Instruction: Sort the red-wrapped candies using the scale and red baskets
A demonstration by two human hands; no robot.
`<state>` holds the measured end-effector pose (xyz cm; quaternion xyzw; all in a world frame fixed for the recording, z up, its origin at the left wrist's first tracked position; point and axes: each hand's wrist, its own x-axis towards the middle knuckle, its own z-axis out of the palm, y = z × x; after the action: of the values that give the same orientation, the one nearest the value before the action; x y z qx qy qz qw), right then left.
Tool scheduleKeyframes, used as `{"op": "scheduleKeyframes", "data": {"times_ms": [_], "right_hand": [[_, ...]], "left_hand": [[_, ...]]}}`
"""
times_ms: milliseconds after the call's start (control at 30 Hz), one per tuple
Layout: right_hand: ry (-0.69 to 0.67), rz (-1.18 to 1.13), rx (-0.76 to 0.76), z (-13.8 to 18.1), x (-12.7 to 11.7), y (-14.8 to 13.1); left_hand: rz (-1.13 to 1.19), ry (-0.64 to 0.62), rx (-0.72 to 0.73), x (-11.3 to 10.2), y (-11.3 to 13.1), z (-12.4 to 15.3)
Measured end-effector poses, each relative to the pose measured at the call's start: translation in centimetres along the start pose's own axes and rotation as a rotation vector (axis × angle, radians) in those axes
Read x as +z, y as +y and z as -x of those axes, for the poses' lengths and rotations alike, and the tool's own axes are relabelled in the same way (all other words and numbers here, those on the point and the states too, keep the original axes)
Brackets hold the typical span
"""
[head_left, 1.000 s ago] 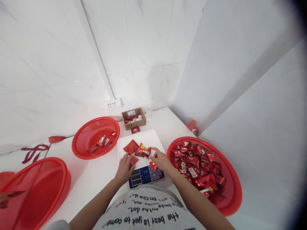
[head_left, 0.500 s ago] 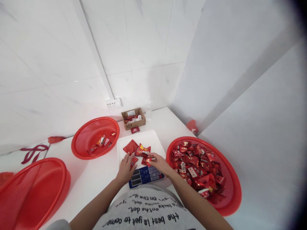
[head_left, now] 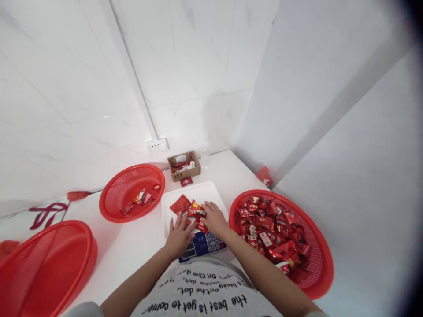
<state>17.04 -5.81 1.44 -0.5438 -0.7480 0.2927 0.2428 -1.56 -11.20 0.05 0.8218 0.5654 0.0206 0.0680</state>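
A digital scale with a white pan (head_left: pixel 211 191) and a blue keypad panel stands in front of me. On the pan lie several small red packets, among them a plain red packet (head_left: pixel 180 204) at the left and a red-and-gold packet (head_left: pixel 196 208) in the middle. My left hand (head_left: pixel 179 235) is open, its spread fingertips reaching the packets from the near left side. From the right, my right hand (head_left: pixel 215 219) rests its stretched fingers against the edge of the red-and-gold packet. Another red packet (head_left: pixel 201 226) lies between the hands, partly covered.
To the right stands a red basket (head_left: pixel 325 264) heaped with red packets. A red basket (head_left: pixel 109 193) with a few packets is at the back left, and another red basket (head_left: pixel 71 264) at the near left. Behind the scale sits a small cardboard box (head_left: pixel 187 174) by the wall.
My right hand has shifted up and forward from the near packet to the red-and-gold one. My left hand has moved slightly right and toward me, its fingers spreading. The packets are bunched closer.
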Motion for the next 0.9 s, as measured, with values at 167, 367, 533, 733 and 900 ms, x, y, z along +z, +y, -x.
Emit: {"op": "scheduleKeyframes", "data": {"times_ms": [167,367,533,733,900], "right_hand": [[-0.030,0.088,0.012,-1.2,0.4,0.4],[0.053,0.010,0.052,-1.4,-0.4,-0.8],[0.134,-0.115,-0.056,0.3,-3.3,-5.3],[0.107,-0.619,0.021,2.6,-8.0,-9.6],[-0.094,-0.799,-0.027,4.1,-10.6,-11.5]], "left_hand": [[0.107,0.034,-0.032,-0.3,-0.3,-0.1],[0.587,0.107,-0.140,-1.9,0.3,-0.8],[1.392,0.157,-0.266,-7.3,2.8,-1.8],[1.779,0.154,-0.270,-14.9,5.2,-1.5],[1.679,0.145,-0.165,-17.5,6.1,-0.2]]}}
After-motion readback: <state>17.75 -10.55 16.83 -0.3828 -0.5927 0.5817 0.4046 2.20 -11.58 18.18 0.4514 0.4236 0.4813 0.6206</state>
